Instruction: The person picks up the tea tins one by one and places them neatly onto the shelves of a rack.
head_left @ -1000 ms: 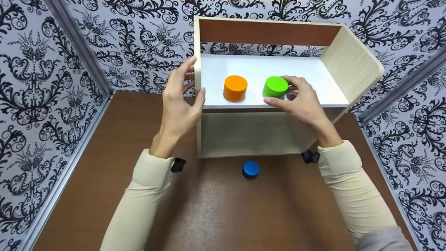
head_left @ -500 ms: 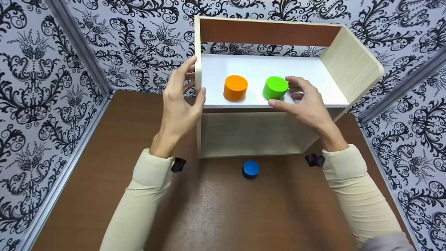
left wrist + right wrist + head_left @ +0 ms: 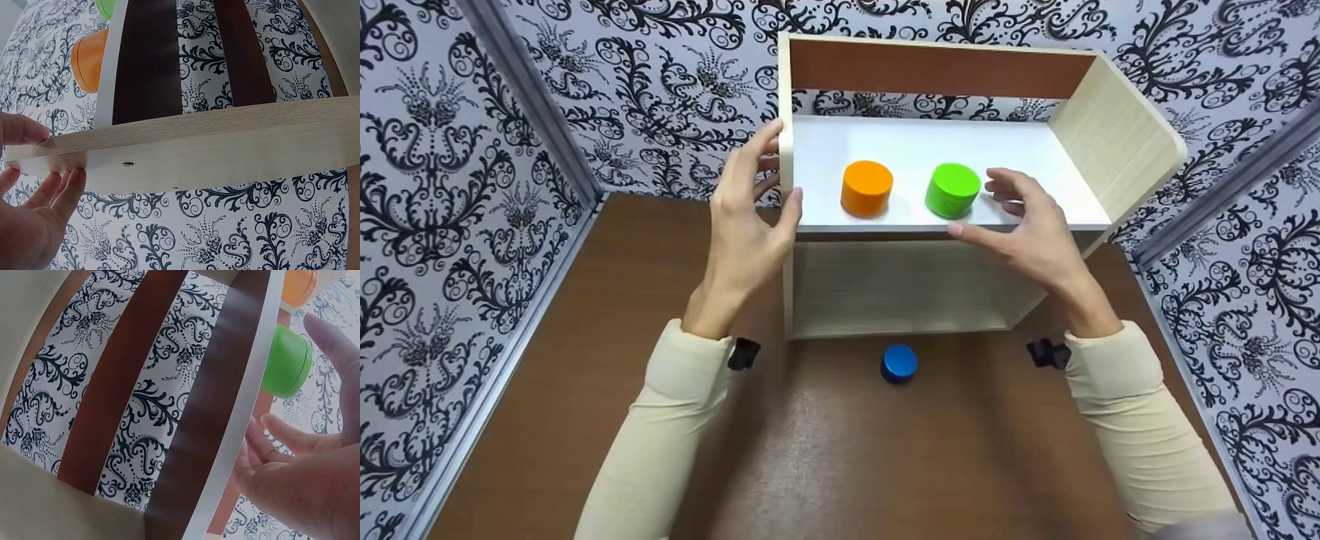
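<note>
In the head view my left hand (image 3: pixel 750 225) grips the left side panel (image 3: pixel 786 112) of a small wooden shelf unit. The left wrist view has the thumb on one face of that panel (image 3: pixel 185 132) and the fingers on the other. An orange cylindrical container (image 3: pixel 867 189) and a green one (image 3: pixel 953 190) stand upright on the white upper shelf (image 3: pixel 915 139). Just right of the green container, my right hand (image 3: pixel 1035 232) is spread and holds nothing. A gap shows between it and the green container (image 3: pixel 287 361) in the right wrist view.
A blue round container (image 3: pixel 899 364) sits on the brown tabletop (image 3: pixel 825 457) in front of the unit. The lower compartment (image 3: pixel 900 289) is open at the front. Patterned walls (image 3: pixel 660 97) stand behind and on both sides.
My right hand has let go of the green container and drawn back to the right and slightly toward me. The left hand and all three containers have stayed in place.
</note>
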Demonstrator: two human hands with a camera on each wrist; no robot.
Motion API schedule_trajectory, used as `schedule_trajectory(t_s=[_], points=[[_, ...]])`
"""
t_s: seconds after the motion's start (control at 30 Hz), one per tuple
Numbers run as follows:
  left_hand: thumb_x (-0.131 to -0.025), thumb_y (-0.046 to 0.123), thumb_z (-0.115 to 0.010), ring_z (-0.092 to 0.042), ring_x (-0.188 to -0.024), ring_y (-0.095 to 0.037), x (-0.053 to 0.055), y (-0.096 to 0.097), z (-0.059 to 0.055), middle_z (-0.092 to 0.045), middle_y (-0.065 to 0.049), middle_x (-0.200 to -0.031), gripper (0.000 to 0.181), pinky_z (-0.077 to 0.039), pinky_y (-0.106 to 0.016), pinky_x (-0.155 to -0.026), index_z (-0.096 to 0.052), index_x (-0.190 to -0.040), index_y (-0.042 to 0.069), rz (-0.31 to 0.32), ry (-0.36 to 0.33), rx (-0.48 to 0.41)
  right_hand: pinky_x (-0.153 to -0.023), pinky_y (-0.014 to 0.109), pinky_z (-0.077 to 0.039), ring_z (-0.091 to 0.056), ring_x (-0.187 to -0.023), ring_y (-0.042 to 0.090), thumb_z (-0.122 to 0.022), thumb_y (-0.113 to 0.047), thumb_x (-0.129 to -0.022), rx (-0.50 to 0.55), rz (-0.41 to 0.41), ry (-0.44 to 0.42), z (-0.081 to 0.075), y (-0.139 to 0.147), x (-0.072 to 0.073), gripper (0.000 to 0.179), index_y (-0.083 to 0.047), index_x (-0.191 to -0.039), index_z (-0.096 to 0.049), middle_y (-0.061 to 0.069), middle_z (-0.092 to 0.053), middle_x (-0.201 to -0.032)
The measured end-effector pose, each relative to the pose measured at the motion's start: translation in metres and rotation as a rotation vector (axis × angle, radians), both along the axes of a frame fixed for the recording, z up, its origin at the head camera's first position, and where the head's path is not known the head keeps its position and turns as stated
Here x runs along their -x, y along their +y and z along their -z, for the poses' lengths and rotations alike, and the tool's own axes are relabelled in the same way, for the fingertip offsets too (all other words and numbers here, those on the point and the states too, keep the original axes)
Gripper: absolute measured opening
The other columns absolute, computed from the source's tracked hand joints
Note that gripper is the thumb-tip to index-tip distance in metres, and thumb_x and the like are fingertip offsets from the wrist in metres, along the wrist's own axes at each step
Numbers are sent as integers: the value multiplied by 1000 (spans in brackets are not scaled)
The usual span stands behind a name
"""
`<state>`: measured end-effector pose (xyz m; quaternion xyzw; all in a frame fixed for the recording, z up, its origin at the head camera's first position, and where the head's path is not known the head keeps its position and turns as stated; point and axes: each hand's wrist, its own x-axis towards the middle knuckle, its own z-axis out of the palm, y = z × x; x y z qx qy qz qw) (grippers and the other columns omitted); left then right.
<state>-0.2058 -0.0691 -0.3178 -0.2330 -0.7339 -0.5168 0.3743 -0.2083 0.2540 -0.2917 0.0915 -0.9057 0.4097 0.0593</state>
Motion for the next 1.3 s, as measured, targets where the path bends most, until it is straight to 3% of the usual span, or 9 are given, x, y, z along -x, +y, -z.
schedule_trajectory(t_s=[0.53,0.73,0.97,1.3], points=[[-86,-8,-67,-62,-110,-22,2,0,-1,-59,-16,-124,63,-60,-28,-91,-51,-145,5,-1,15,-3,-119,53,-32,-41,-138,38,-89,-33,-79,-135,5,126,3,10,-13,88,-1,-148,-45,21,-47,-147],[-86,-8,-67,-62,-110,-21,1,0,-2,-58,-16,-125,63,-59,-28,-91,-51,-145,6,-4,13,2,-117,55,-34,-43,-135,38,-89,-29,-78,-173,11,240,6,12,-23,83,1,-145,-49,20,-50,-144],[-86,-7,-67,-62,-111,-20,1,0,0,-58,-15,-125,63,-59,-28,-91,-51,-145,7,-7,11,4,-114,55,-36,-44,-133,35,-90,-26,-76,-171,12,392,13,13,-36,79,1,-141,-54,19,-52,-141],[-86,-8,-68,-62,-110,-21,0,0,0,-58,-15,-126,63,-59,-28,-91,-52,-145,6,-9,10,0,-113,50,-39,-47,-130,32,-93,-20,-72,-130,30,494,29,14,-57,79,-1,-139,-58,21,-55,-137]])
